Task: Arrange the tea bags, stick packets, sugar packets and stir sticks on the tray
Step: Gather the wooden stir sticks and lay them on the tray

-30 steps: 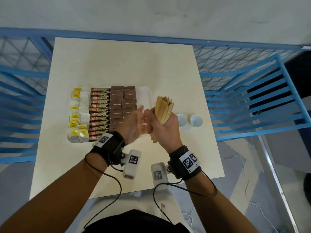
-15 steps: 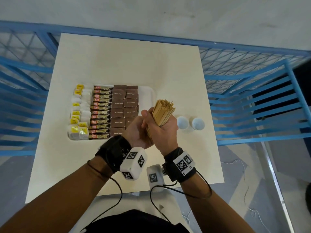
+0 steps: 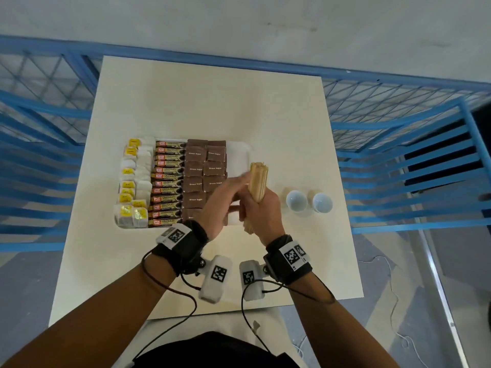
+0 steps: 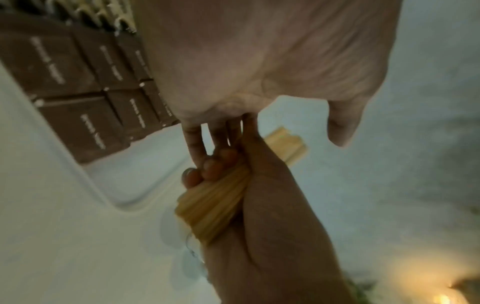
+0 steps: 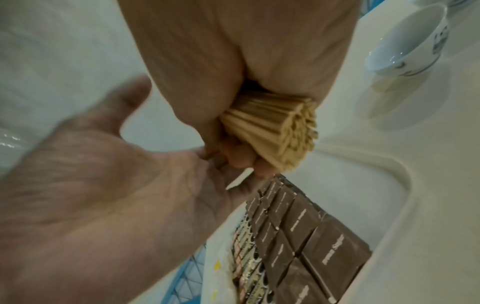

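Observation:
My right hand [image 3: 263, 212] grips a bundle of wooden stir sticks [image 3: 258, 181] upright, just off the right end of the white tray [image 3: 240, 158]. My left hand [image 3: 231, 193] is open, its straight fingers [image 4: 196, 139] lying against the right hand's fingers and the bundle [image 4: 213, 207]. On the tray lie tea bags with yellow tags [image 3: 130, 179] at the left, stick packets [image 3: 166, 181] in the middle and brown sugar packets [image 3: 204, 166] to their right. The right wrist view shows the sticks' ends [image 5: 291, 133] fanned out below my fist [image 5: 233, 51].
Two small white cups [image 3: 296, 200] [image 3: 322, 202] stand on the cream table [image 3: 212, 102] to the right of my hands. A strip of bare tray floor lies right of the sugar packets. Blue metal railing [image 3: 398, 155] surrounds the table.
My left hand, wrapped with the right round the bundle half a second ago, has opened and now lies flat along it. The sticks' tops look more even.

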A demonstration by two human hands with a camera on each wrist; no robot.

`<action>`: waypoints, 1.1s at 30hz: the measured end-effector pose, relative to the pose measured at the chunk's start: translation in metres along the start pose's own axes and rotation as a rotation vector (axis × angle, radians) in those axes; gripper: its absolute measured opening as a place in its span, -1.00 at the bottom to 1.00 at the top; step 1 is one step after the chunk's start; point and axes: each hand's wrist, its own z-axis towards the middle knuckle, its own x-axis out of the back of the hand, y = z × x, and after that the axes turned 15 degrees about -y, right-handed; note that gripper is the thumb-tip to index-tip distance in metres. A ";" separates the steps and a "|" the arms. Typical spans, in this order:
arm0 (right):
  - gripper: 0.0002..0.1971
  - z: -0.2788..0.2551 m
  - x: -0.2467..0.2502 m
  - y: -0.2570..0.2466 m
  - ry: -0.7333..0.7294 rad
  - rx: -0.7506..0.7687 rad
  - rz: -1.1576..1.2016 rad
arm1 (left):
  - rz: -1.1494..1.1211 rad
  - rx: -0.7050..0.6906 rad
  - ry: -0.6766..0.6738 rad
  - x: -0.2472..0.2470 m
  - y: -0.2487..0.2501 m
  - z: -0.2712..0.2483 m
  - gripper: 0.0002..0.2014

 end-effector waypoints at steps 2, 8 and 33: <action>-0.77 0.007 0.000 0.008 -0.104 -0.046 -0.133 | 0.262 0.011 -0.039 -0.001 0.004 0.001 -0.30; -0.77 0.020 0.008 0.007 -0.240 -0.186 -0.221 | 0.591 0.049 -0.061 0.006 0.000 0.014 -0.58; -0.89 0.087 0.028 0.011 -0.399 -0.305 -0.023 | 0.378 0.323 0.272 0.027 0.008 0.085 -0.57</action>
